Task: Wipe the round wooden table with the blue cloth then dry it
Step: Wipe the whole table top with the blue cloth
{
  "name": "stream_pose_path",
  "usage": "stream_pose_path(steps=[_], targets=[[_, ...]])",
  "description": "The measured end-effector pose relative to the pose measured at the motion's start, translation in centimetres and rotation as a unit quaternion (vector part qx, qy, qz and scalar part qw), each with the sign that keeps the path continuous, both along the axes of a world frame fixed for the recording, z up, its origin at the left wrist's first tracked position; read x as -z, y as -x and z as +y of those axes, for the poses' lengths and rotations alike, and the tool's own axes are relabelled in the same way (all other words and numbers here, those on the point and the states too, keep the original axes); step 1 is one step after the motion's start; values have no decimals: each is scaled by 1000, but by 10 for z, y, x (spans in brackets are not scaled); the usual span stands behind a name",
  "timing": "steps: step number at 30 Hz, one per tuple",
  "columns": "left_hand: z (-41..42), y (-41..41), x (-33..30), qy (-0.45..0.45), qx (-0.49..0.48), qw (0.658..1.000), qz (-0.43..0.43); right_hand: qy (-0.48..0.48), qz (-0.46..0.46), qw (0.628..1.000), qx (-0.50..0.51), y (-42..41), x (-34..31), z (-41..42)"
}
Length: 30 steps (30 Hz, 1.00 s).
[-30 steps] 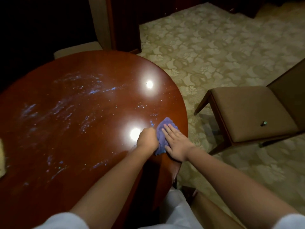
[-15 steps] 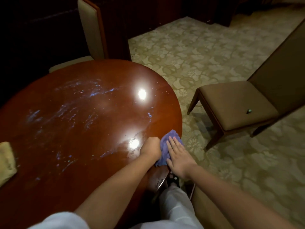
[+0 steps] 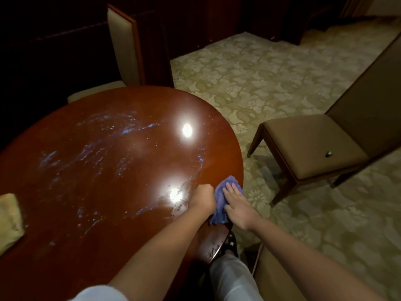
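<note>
Dim carpeted room, round wooden table (image 3: pixel 104 170) streaked wet. Far left, yellow cloth (image 3: pixel 9 220) waiting. Left hand (image 3: pixel 202 197) fisted on blue cloth (image 3: pixel 219 205) at right rim; right hand (image 3: pixel 235 202) pressing flat, fingers together. Likely risks: cloth sliding off edge, water dripping onto carpet (image 3: pixel 249 88).

The cloth (image 3: pixel 223 198) lies on the round table (image 3: pixel 104 170) at its right edge, toward the near side. The left hand (image 3: pixel 202 198) rests on the cloth's left part, the right hand (image 3: pixel 236 203) on its right part. A folded towel (image 3: pixel 9 218) lies at the table's left edge. One chair (image 3: pixel 312 148) stands right of the table, another chair (image 3: pixel 128 46) behind its far edge.
</note>
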<state>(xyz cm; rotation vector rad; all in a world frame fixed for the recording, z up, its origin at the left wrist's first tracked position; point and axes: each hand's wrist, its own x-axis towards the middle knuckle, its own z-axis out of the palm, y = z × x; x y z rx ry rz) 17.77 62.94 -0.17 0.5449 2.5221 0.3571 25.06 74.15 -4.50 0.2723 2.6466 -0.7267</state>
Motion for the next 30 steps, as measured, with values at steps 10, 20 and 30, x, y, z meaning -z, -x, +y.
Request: stream_pose_path(steps=[10, 20, 30], targets=[[34, 44, 1, -24, -52, 998, 3, 27, 22, 997, 75, 57, 6, 27], [73, 97, 0, -37, -93, 995, -12, -108, 58, 991, 56, 105, 26, 64], [70, 113, -3, -35, -157, 987, 4, -152, 145, 960, -186, 168, 27, 98]])
